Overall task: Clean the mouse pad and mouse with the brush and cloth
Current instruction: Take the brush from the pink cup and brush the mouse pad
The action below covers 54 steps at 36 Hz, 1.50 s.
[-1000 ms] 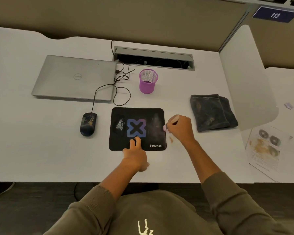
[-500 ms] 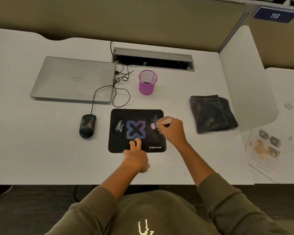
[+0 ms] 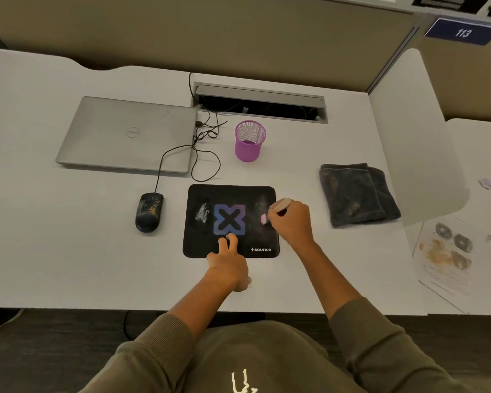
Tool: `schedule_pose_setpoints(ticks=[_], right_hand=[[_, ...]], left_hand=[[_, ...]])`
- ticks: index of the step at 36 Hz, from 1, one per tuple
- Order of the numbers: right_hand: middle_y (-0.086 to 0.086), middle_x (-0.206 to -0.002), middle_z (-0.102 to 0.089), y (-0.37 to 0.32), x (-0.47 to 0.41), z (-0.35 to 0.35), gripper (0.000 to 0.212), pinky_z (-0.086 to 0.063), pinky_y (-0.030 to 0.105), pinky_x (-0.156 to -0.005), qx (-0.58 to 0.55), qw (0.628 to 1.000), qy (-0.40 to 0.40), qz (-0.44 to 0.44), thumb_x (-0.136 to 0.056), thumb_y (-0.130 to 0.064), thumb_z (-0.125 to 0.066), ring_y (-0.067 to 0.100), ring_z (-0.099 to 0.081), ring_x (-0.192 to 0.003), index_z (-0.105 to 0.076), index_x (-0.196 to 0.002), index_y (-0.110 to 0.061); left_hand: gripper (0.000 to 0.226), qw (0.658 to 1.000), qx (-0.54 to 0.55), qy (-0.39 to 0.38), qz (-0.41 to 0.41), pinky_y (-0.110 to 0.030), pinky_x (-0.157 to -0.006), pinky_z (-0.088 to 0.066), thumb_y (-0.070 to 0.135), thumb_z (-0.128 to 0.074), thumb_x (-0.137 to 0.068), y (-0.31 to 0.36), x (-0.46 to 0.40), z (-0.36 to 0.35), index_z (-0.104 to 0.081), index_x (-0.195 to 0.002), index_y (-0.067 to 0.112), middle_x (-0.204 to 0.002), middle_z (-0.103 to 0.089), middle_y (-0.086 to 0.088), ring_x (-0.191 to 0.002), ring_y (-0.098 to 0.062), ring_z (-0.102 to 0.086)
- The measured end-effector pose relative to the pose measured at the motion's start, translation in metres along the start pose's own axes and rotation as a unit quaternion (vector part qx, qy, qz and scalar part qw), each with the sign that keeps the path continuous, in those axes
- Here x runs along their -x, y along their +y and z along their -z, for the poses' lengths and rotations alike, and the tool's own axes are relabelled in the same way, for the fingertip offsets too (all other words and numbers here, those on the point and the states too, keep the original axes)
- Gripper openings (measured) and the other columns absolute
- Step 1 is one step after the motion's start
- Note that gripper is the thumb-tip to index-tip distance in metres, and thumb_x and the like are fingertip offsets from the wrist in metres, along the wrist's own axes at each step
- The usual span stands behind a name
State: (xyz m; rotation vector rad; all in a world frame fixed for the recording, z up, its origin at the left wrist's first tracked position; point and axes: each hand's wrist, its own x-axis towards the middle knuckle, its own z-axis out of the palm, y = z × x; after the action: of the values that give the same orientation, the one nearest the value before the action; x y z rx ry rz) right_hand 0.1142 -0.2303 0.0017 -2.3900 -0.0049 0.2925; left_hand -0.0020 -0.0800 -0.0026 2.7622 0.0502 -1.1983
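Brushing the pad (image 3: 230,219): right hand (image 3: 291,222) grasps the brush (image 3: 278,207), left fingers (image 3: 228,242) press flat; next, sweep toward the white smear (image 3: 203,215) beyond them.

The mouse pad (image 3: 230,221) reads "sounce" at its near right corner. The laptop (image 3: 126,134) lid bears "Dell". A blue sign (image 3: 462,32) reads "113".

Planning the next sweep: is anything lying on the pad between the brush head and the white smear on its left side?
Nothing loose lies there. Between the brush in the right hand and the white smear, the mouse pad shows only its printed X logo. The left hand presses the pad's near edge, its fingertips just below that path.
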Motion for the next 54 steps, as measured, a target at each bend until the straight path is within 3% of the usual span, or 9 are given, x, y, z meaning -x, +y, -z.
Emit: schedule_pose_setpoints(ticks=[4,10,15,20,25,30,36,41,54], right_hand=[[-0.011,-0.083,-0.068,-0.01,0.008,-0.018,0.01,-0.045,0.008,-0.064,0.023,0.996,-0.076,0.037,-0.096,-0.027,-0.071,0.006,-0.066,-0.074,-0.077,-0.1,-0.02],[0.0,-0.091,-0.074,-0.002,-0.003,-0.001,0.013,-0.053,0.014,-0.069,-0.021,0.999,0.042,-0.001,-0.097,-0.025,-0.073,0.013,-0.07,-0.079,-0.078,-0.101,-0.014],[0.002,-0.097,-0.077,-0.006,0.001,-0.01,0.017,-0.06,0.024,-0.079,0.026,0.995,-0.084,0.038,-0.095,-0.024,-0.073,0.016,-0.072,-0.088,-0.079,-0.108,-0.014],[0.002,-0.086,-0.074,-0.002,-0.006,-0.004,0.012,-0.058,0.022,-0.072,-0.016,0.999,0.031,0.005,-0.097,-0.024,-0.073,0.014,-0.068,-0.074,-0.077,-0.095,-0.013],[-0.003,-0.095,-0.075,-0.012,-0.007,-0.013,0.016,-0.053,0.014,-0.074,0.005,0.996,-0.066,0.059,-0.097,-0.025,-0.073,0.01,-0.069,-0.085,-0.079,-0.108,-0.015],[0.006,-0.085,-0.074,-0.01,-0.023,0.002,0.013,-0.06,0.026,-0.072,0.004,0.997,0.075,0.0,-0.097,-0.02,-0.072,0.018,-0.07,-0.077,-0.077,-0.092,-0.009],[0.004,-0.1,-0.077,-0.028,-0.029,-0.006,0.016,-0.056,0.017,-0.077,-0.024,0.998,-0.038,0.052,-0.096,-0.02,-0.073,0.012,-0.07,-0.088,-0.08,-0.107,-0.011],[0.002,-0.087,-0.071,-0.021,-0.039,0.002,0.013,-0.051,0.017,-0.068,0.004,0.996,0.087,-0.019,-0.097,-0.022,-0.073,0.018,-0.07,-0.081,-0.078,-0.097,-0.011],[0.003,-0.095,-0.074,-0.02,-0.051,0.016,0.014,-0.06,0.029,-0.075,-0.036,0.998,0.047,0.01,-0.097,-0.019,-0.072,0.015,-0.069,-0.084,-0.078,-0.102,-0.007]], left_hand=[[0.048,1.0,-0.002,0.0,0.002,-0.055,-0.116,-0.038,0.057,-0.064,-0.098,0.0,0.0,0.0,-0.068,-0.125,0.017,-0.174,0.005,-0.014,-0.158,-0.042,-0.005],[0.054,1.0,-0.004,0.001,-0.001,-0.057,-0.118,-0.037,0.057,-0.062,-0.099,-0.001,-0.001,-0.003,-0.066,-0.133,0.015,-0.175,0.008,-0.013,-0.16,-0.043,-0.002],[0.052,1.0,0.0,0.002,-0.001,-0.056,-0.116,-0.037,0.057,-0.064,-0.098,-0.001,-0.003,-0.004,-0.067,-0.13,0.016,-0.174,0.006,-0.013,-0.159,-0.042,-0.003],[0.053,1.0,-0.004,0.003,0.002,-0.057,-0.117,-0.037,0.058,-0.063,-0.099,-0.001,-0.004,-0.005,-0.067,-0.13,0.016,-0.175,0.007,-0.013,-0.16,-0.043,-0.002],[0.054,1.0,-0.009,0.002,0.001,-0.056,-0.116,-0.038,0.058,-0.063,-0.098,-0.001,-0.004,-0.005,-0.067,-0.131,0.016,-0.174,0.007,-0.013,-0.159,-0.042,-0.004],[0.057,1.0,-0.007,0.011,0.002,-0.057,-0.118,-0.037,0.057,-0.063,-0.099,-0.002,-0.003,-0.007,-0.063,-0.137,0.015,-0.175,0.006,-0.012,-0.159,-0.043,-0.006],[0.057,1.0,-0.008,0.006,0.0,-0.057,-0.117,-0.037,0.058,-0.062,-0.099,-0.001,-0.003,-0.005,-0.063,-0.136,0.015,-0.174,0.007,-0.013,-0.159,-0.043,-0.004],[0.056,1.0,-0.004,0.011,0.001,-0.058,-0.118,-0.036,0.058,-0.062,-0.099,-0.003,-0.002,-0.006,-0.064,-0.136,0.015,-0.175,0.005,-0.012,-0.159,-0.042,-0.005],[0.059,1.0,-0.004,0.019,-0.002,-0.058,-0.118,-0.037,0.058,-0.063,-0.099,-0.003,-0.005,-0.01,-0.063,-0.137,0.013,-0.175,0.006,-0.012,-0.159,-0.043,-0.005]])
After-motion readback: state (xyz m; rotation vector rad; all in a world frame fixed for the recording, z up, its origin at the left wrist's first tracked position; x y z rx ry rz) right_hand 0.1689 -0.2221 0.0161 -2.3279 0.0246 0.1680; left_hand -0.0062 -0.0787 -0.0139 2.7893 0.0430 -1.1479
